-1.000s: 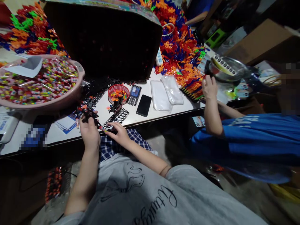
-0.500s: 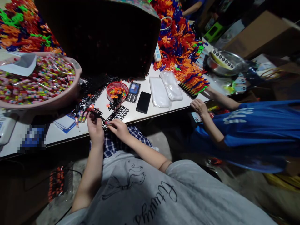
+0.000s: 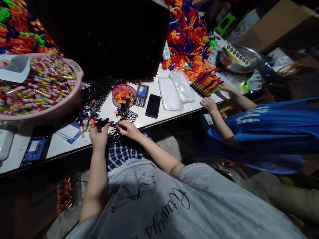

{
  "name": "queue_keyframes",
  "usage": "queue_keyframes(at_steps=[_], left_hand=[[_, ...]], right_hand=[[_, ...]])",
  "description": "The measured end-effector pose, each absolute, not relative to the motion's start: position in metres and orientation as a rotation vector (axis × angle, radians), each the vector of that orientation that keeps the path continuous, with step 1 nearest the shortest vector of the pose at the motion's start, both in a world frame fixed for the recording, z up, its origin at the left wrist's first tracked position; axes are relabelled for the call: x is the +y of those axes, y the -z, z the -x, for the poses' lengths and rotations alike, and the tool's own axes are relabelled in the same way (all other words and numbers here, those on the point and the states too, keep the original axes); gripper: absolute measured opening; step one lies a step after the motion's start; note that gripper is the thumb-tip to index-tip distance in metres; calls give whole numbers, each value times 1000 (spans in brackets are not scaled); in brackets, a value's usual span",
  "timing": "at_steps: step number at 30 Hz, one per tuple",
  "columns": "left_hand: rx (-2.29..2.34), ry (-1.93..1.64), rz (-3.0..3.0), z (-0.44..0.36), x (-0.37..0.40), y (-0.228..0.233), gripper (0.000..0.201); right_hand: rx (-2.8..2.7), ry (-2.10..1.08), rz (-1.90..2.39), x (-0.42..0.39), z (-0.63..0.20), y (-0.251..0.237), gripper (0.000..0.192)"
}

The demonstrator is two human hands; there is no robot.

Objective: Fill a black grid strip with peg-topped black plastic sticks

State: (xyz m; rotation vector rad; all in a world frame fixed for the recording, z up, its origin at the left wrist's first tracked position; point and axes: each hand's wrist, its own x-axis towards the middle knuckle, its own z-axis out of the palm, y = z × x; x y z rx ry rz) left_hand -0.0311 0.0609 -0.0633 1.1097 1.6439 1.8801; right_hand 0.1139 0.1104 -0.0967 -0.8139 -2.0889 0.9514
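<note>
My left hand (image 3: 99,135) is closed around several thin black plastic pieces (image 3: 101,122), with a round orange tip showing at their left end. Close beside it, my right hand (image 3: 130,129) pinches at the right end of these pieces; what sits between its fingertips is too small and dark to make out. A black perforated plate (image 3: 131,116) lies on the table by the right hand. Past the fingers stands a red basket (image 3: 114,98) of small colourful bits, with more black and orange pieces (image 3: 124,109) at its front. Small candy-like tubes (image 3: 82,130) lie left of my left hand.
A pink tub (image 3: 79,74) of colourful wrapped tubes stands left. A big dark box (image 3: 107,39) blocks the back. A phone (image 3: 153,106) and clear plastic bags (image 3: 169,94) lie right of the basket. A co-worker's hand (image 3: 209,104) rests at the table edge.
Both my hands have moved slightly up, over the table's edge, still close together at the black pieces. The view has shifted a little. The co-worker's hands remain by the colourful bundle.
</note>
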Motion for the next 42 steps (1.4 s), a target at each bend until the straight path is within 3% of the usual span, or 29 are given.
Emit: queue_keyframes(at_steps=[7,21,28,34,42], left_hand=[[1830,-1908,-1065,24,94,74,35],[1894,-1925,-1038,10,106,74,32],[1895,-1707,-1197,15,106,82,20],[1721,-1440,-1325,25,96,106,30],[1955,-1141,-1515,28,105,105,19]], right_hand=[[-2066,-682,1325,113,-109,91,17],[-2111,-530,1544,116,-100,92,14],[-2097,-504,1572,119,-96,99,15],[-2103,-498,1588,121,-94,103,14],[-2127,-522,1540,122,-96,108,9]])
